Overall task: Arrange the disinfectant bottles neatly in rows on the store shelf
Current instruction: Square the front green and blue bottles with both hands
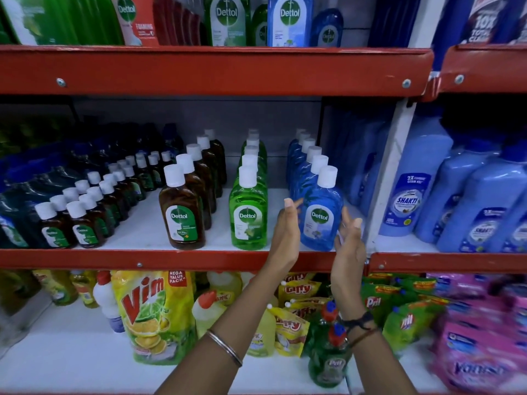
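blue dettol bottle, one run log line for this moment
stage: aligning blue row | left hand: open beside front blue Dettol bottle | right hand: open, other side | bottle: upright on shelf

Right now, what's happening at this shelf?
A person is tidying Dettol bottles on the middle shelf. Both hands are open on either side of the front blue bottle, left hand and right hand, neither gripping it. Brown, green and blue rows already run front to back.

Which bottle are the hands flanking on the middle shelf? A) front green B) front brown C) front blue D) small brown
C: the left hand and right hand sit open on either side of the front blue bottle, right of the green row.
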Demonstrator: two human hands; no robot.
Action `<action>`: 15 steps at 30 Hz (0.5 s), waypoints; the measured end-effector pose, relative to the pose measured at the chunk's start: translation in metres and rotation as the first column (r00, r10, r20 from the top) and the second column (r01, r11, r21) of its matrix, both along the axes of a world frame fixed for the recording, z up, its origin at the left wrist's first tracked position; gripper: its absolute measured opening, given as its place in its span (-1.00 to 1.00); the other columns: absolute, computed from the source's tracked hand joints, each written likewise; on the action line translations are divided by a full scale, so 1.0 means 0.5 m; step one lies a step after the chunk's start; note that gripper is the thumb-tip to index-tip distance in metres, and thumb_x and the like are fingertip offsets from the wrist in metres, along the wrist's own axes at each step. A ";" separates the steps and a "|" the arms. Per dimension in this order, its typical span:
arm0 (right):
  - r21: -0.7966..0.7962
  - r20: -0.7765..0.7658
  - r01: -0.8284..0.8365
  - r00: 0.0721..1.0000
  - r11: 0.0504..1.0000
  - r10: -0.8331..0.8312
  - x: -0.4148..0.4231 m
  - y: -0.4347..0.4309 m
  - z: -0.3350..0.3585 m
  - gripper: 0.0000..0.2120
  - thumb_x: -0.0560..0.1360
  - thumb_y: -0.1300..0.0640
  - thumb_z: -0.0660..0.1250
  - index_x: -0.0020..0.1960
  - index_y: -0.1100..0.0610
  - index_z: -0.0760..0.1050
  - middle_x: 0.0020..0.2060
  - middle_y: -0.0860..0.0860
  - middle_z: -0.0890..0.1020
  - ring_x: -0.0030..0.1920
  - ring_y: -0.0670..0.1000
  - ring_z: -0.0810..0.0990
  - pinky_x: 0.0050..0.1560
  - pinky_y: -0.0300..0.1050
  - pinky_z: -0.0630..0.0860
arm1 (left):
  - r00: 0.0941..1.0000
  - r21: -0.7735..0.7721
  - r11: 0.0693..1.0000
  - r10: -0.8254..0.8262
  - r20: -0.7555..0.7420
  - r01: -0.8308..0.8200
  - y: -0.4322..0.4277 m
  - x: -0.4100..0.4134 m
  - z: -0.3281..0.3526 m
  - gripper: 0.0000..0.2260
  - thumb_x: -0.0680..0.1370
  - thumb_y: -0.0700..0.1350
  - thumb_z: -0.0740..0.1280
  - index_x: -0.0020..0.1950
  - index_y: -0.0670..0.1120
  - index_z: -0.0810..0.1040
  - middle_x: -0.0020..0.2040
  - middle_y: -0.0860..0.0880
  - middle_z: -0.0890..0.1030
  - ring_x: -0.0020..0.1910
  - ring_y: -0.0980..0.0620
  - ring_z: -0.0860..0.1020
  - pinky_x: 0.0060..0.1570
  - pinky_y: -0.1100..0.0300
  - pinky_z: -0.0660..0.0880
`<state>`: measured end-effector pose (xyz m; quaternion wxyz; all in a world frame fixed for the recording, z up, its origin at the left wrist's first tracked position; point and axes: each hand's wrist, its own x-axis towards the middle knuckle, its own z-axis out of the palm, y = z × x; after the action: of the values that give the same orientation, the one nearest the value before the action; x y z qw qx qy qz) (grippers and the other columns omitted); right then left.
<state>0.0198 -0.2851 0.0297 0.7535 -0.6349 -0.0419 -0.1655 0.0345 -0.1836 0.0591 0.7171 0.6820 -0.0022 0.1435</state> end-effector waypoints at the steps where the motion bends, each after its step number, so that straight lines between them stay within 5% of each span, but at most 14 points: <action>1: 0.027 -0.009 -0.036 0.999 0.999 0.037 0.017 -0.007 -0.003 -0.39 0.48 -0.44 -0.04 0.43 -0.20 0.27 0.46 -0.14 0.34 0.43 -0.14 0.31 0.43 -0.11 0.17 | 1.000 0.001 1.000 0.011 0.012 -0.011 0.001 -0.004 -0.002 -0.03 0.20 0.68 -0.12 0.33 0.09 0.45 0.35 -0.07 0.48 0.31 -0.02 0.46 0.35 -0.04 0.38; 6: 0.150 -0.074 -0.152 0.984 0.977 0.165 0.078 -0.048 0.001 -0.55 0.58 -0.29 -0.05 0.28 -0.15 0.44 0.36 -0.03 0.45 0.41 0.02 0.39 0.46 0.06 0.24 | 0.999 -0.002 1.000 0.012 0.034 -0.012 0.006 -0.012 -0.010 -0.04 0.12 0.72 -0.11 0.27 0.16 0.43 0.32 -0.07 0.49 0.31 -0.02 0.46 0.36 -0.10 0.38; 15: 0.174 -0.057 -0.168 0.982 0.970 0.181 0.087 -0.054 0.014 -0.44 0.56 -0.32 -0.04 0.35 -0.02 0.41 0.41 0.09 0.43 0.25 -0.02 0.49 0.40 0.01 0.31 | 1.000 0.050 0.999 0.003 0.026 -0.004 0.008 -0.026 -0.012 -0.10 0.17 0.70 -0.12 0.28 0.21 0.41 0.38 -0.08 0.46 0.32 -0.03 0.47 0.36 -0.11 0.40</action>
<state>0.0631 -0.3119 0.0368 0.8170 -0.5685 -0.0560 -0.0783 0.0215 -0.1797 0.0532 0.6995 0.6978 -0.0137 0.1535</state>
